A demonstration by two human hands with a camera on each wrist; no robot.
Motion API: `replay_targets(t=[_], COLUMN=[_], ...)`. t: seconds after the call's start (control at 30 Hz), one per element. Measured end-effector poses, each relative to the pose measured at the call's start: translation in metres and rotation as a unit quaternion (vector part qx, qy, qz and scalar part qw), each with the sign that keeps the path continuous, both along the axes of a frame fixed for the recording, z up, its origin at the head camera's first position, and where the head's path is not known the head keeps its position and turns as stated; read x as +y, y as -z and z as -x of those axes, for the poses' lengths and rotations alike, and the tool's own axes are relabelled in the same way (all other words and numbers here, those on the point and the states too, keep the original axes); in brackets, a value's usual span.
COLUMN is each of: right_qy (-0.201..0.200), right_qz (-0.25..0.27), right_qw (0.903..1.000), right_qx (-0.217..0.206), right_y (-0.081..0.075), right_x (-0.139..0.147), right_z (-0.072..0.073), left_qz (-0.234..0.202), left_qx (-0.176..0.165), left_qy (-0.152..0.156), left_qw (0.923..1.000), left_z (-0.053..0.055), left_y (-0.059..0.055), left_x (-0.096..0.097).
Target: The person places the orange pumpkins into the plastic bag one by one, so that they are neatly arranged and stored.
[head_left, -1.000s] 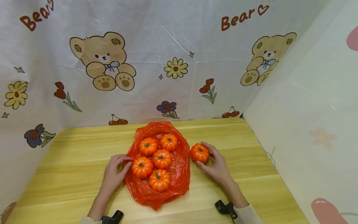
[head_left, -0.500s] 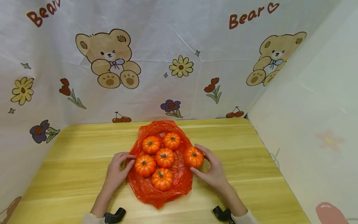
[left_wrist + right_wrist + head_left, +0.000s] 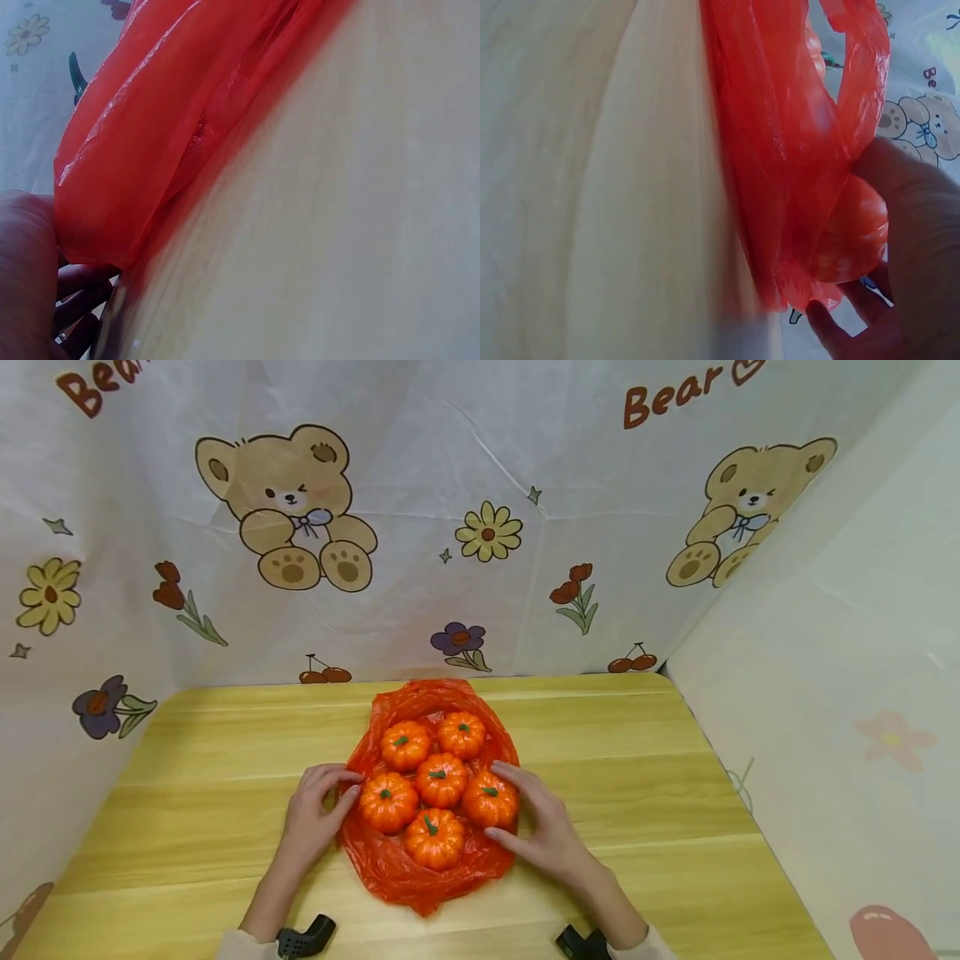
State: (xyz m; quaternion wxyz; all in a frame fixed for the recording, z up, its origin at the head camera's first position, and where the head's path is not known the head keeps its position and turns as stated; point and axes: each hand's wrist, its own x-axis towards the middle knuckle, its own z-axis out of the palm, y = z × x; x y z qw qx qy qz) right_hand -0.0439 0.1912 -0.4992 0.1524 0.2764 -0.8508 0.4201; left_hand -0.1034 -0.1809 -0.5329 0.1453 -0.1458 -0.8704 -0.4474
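A red plastic bag (image 3: pixel 390 885) lies spread open on the table, holding several small orange pumpkins with green stems, one of them the middle pumpkin (image 3: pixel 441 781). At the bag's left rim, my left hand (image 3: pixel 318 810) pinches the plastic between thumb and fingers. My right hand (image 3: pixel 551 831) reaches over the right rim and holds another pumpkin (image 3: pixel 490 800) between thumb and fingers, inside the bag beside the others. In the right wrist view this held pumpkin (image 3: pixel 855 232) shows partly behind the red plastic. The left wrist view shows the bag's side (image 3: pixel 150 127) against my left thumb.
The wooden table (image 3: pixel 622 752) extends on both sides of the bag. A white cloth with printed bears (image 3: pixel 300 518) hangs along its back edge, and a pale wall cloth (image 3: pixel 840 652) stands on the right. Black camera mounts sit at both wrists.
My right hand has carried the pumpkin leftward from the table beside the bag, over the right rim and into the bag. The left hand has stayed at the left rim.
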Motion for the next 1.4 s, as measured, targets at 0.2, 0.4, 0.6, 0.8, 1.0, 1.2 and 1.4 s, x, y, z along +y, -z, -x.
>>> replay_targets(t=[0.2, 0.4, 0.6, 0.8, 1.0, 1.2, 1.4], right_qy=[0.031, 0.055, 0.061, 0.066, 0.067, 0.096, 0.172], right_qz=[-0.024, -0.048, -0.056, -0.041, 0.017, 0.024, 0.000], right_qw=[0.9984, 0.9951, 0.9933, 0.9949, 0.9950, 0.9924, 0.9813], right_qx=[-0.040, -0.067, -0.081, -0.065, -0.072, -0.073, -0.087], right_y=[0.001, 0.001, 0.004, 0.006, 0.007, 0.007, 0.009], right_x=[0.001, 0.000, -0.001, -0.003, -0.001, 0.022, 0.056], right_z=[-0.007, -0.010, -0.013, -0.014, -0.012, -0.003, -0.007], left_qz=[0.000, -0.002, -0.003, -0.005, -0.025, -0.058, -0.072], left_qx=[0.000, 0.002, -0.006, -0.014, -0.026, -0.006, 0.023], left_qy=[0.004, 0.000, -0.002, -0.009, -0.010, -0.001, 0.015], left_qw=[1.0000, 1.0000, 1.0000, 0.9999, 0.9993, 0.9983, 0.9970], left_z=[-0.005, -0.009, -0.017, -0.021, -0.025, -0.022, -0.021], left_y=[-0.002, -0.003, -0.003, -0.003, -0.003, 0.000, 0.006], left_x=[0.000, -0.002, -0.004, -0.007, -0.009, -0.006, 0.001])
